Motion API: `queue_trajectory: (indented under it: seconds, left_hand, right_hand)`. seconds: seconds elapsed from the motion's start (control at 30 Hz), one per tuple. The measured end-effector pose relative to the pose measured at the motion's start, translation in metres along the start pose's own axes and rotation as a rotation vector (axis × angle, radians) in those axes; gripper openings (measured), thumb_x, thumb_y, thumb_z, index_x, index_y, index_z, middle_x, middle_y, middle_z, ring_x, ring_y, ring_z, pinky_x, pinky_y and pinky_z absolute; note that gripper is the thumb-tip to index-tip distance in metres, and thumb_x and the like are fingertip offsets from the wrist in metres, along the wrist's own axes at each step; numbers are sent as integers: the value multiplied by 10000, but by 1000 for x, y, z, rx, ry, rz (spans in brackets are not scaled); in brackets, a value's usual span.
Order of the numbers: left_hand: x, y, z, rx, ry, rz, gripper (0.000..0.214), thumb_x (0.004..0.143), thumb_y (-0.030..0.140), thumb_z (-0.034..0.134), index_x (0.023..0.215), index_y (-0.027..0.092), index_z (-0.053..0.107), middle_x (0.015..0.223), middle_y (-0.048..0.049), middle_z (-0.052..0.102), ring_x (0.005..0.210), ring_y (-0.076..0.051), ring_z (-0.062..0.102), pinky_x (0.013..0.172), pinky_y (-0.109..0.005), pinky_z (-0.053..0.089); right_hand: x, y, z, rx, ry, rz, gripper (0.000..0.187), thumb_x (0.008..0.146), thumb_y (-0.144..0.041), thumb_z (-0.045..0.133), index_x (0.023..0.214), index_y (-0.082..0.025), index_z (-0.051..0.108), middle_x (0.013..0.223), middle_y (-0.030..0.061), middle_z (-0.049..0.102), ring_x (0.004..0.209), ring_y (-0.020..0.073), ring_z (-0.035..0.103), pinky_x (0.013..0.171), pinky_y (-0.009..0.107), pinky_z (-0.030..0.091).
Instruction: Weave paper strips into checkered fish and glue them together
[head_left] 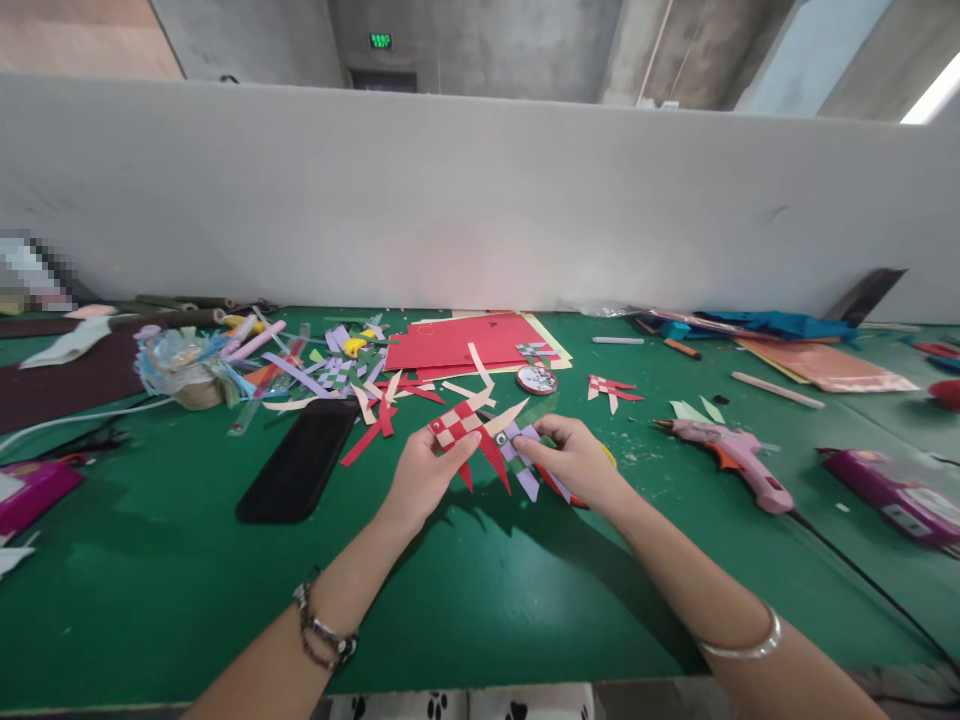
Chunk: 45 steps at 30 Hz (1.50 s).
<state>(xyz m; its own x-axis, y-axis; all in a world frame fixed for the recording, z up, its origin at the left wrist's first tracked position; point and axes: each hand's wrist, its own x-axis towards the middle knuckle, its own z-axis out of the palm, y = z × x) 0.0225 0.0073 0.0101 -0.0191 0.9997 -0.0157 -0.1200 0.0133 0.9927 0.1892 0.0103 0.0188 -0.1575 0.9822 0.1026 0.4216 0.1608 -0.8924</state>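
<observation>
Between the thumb and fingers of my left hand (427, 470) is a red and cream woven paper fish (456, 424) with a googly eye and pointed fins. My right hand (574, 455) pinches a purple and green woven paper fish (517, 455), also with an eye. The two fish meet or overlap near the middle, above the green table. Partly hidden behind my right hand lies something round with a red and yellow rim (562, 488). Just beyond the hands sits a small round tin (536, 379) holding tiny dark and white pieces.
A black phone (300, 460) lies at left beside paper strips (330, 375). Red paper sheets (457, 340) are stacked behind. Another red fish (611, 388) and a pink glue gun (731, 460) with a cord lie at right. A white partition (480, 200) stands behind the table.
</observation>
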Motion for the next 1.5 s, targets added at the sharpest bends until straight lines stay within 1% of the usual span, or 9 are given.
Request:
queue_trajectory:
  seconds: [0.17,0.43,0.7,0.8,0.97,1.13,1.27,1.43,1.5]
  left_hand:
    - [0,0,-1,40,3,13,169,534,286,685,631,150,653,634,-15,664,632,-173,590,583,-233,436]
    - [-1,1,-1,9,-16,-3,218,536,306,688,685,148,672,709,-37,681,737,-206,603,657,-253,444]
    - [0,4,-1,1,-1,-26,117,529,253,691,594,161,660,622,-15,664,639,-170,591,611,-236,435]
    - [2,2,-2,20,-2,-21,105,528,249,691,559,157,649,593,-13,651,607,-166,581,585,-234,424]
    - [2,-1,-3,55,-36,3,111,530,238,693,609,163,668,621,-14,663,608,-171,582,576,-232,414]
    - [1,1,-2,103,-49,42,54,551,224,673,548,173,657,573,-1,647,567,-156,566,563,-223,409]
    - [-1,4,-1,121,-28,21,69,552,209,667,505,170,634,511,15,616,504,-134,533,524,-216,395]
    - [-1,2,0,99,-4,-19,77,554,218,665,524,159,627,515,17,606,501,-123,523,511,-207,382]
    - [-1,1,0,87,1,-40,90,553,228,664,523,156,619,516,17,603,506,-120,523,515,-205,381]
  right_hand:
    - [-1,1,1,11,6,4,211,639,-366,553,550,-178,512,550,-20,517,525,97,435,499,219,325]
    - [0,0,1,25,26,-6,222,620,-385,559,550,-180,514,546,-21,500,517,96,419,499,224,325]
    - [0,-2,3,72,72,59,257,578,-401,586,510,-182,470,516,-24,479,494,90,404,464,217,319]
    - [0,-2,4,81,95,46,277,570,-415,599,505,-183,461,510,-26,475,497,91,413,461,215,322]
    - [-2,-3,5,58,97,60,307,570,-444,612,493,-177,481,498,-18,496,475,92,424,427,213,307]
    - [-3,-2,8,51,125,19,261,612,-408,588,516,-178,512,491,-24,496,459,85,415,421,213,297]
    - [-3,-2,9,60,134,-8,213,624,-381,570,562,-177,557,514,-23,508,475,88,425,443,218,309]
    - [-3,-5,11,35,194,27,245,592,-386,576,486,-179,500,476,-27,457,471,88,397,457,225,314]
    - [-3,-5,12,40,188,40,248,595,-389,566,488,-179,493,481,-25,451,478,91,396,466,230,320]
